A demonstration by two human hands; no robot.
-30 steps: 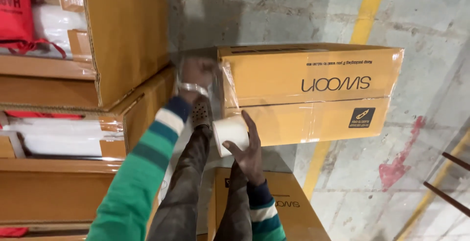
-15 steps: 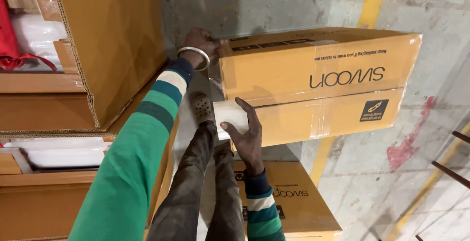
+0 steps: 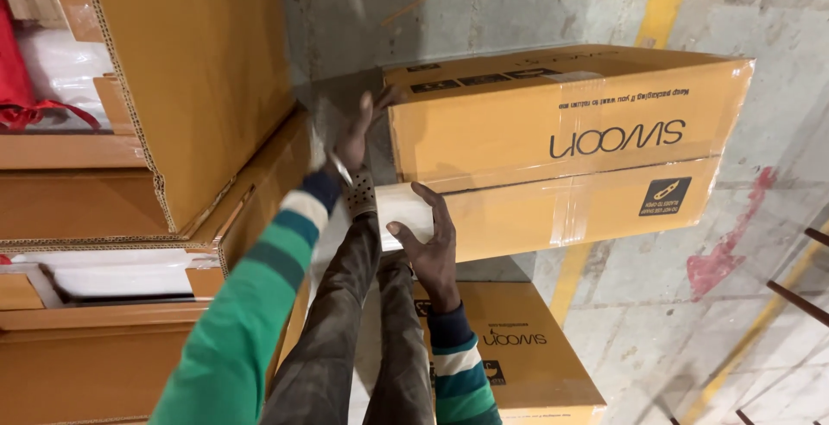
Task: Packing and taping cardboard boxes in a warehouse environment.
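A long cardboard box [image 3: 561,144] banded with clear tape lies on top of a second box of the same kind [image 3: 518,347]. My left hand [image 3: 358,131] is at the upper box's near end, fingers spread and blurred, touching the cardboard. My right hand [image 3: 432,239] grips a white roll [image 3: 401,205] held against the lower corner of that same end. Both sleeves are striped green, white and blue. My dark trouser legs [image 3: 363,330] and a perforated shoe [image 3: 361,192] show between my arms.
Large open cartons [image 3: 190,88] are stacked on the left, with white packing and a red bag [image 3: 22,71] inside. The concrete floor [image 3: 760,304] has yellow lines and a red paint mark. Dark metal bars [image 3: 799,304] cross the lower right.
My left hand has slid down from the box's top corner and its fingers are now spread. The right hand still holds the white roll at the box end. The view has moved closer.
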